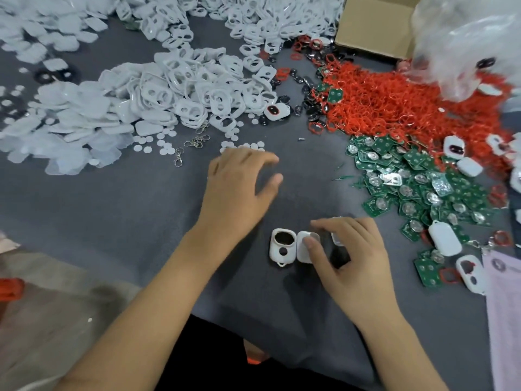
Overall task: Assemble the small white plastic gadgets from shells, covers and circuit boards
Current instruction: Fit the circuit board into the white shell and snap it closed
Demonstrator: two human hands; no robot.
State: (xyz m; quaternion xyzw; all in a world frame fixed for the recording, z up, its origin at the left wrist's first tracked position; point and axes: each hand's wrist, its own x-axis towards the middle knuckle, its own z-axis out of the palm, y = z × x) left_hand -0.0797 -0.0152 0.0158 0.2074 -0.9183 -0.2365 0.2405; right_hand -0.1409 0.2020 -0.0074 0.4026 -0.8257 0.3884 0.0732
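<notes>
A white shell (282, 246) with two holes lies on the grey cloth in front of me. Just right of it lies a white cover (304, 251). My right hand (349, 258) hovers over the cover, thumb touching it, fingers curved; a small white piece (337, 238) shows under the fingers. My left hand (242, 184) is stretched forward above the cloth, fingers loosely spread and holding nothing, near a row of small white discs (242, 146). Green circuit boards (417, 182) are heaped at the right.
White shells and covers (158, 91) pile up at the back left. A mound of red rings (389, 100) lies at the back right, by a cardboard box (375, 26) and a plastic bag (468, 43). Metal clasps (194, 142) lie mid-table. A pink paper (504, 306) sits at the right edge.
</notes>
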